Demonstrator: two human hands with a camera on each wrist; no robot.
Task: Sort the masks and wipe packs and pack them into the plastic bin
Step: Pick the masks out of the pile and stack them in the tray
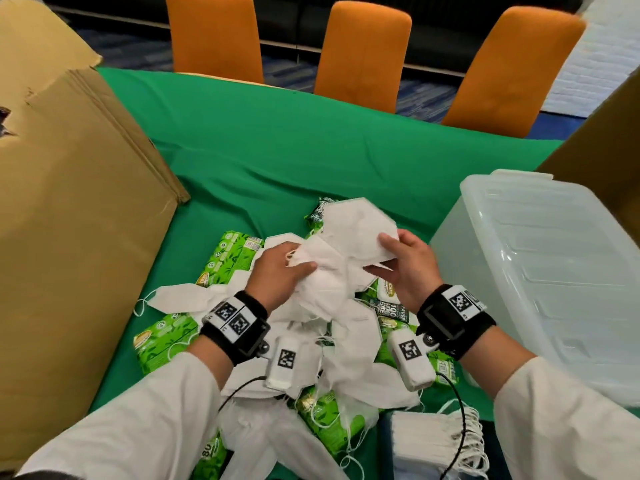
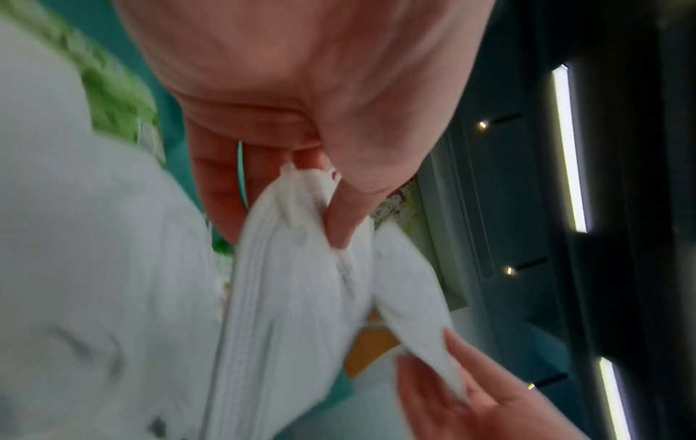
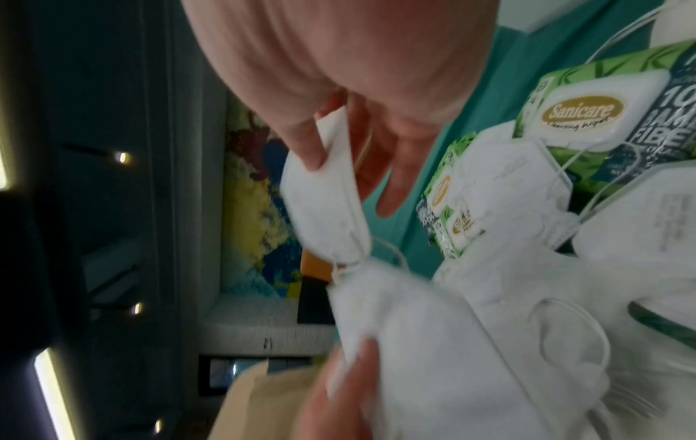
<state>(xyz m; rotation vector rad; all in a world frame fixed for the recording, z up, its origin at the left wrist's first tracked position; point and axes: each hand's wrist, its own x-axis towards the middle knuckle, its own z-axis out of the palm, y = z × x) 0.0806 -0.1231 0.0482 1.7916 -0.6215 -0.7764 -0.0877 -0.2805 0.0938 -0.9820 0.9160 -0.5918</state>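
On the white flap of the wipe pack (image 3: 587, 116) nearest the right hand (image 3: 339, 74) we read "Sanicare" in a gold oval, with "Cleansing Wipes" in script beneath it. Just beside that flap, on the pack's dark panel, we make out "10", "BAM" and "FIBE", cut off at the edge. From the head view we read "100" on the same pack (image 1: 393, 303), and "80" on another pack (image 1: 211, 455) well below it.

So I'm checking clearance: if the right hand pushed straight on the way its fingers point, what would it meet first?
Probably the white mask it already pinches; the right hand points up and left. Past that lies a dark wipe pack, then green cloth. Depth is unclear.
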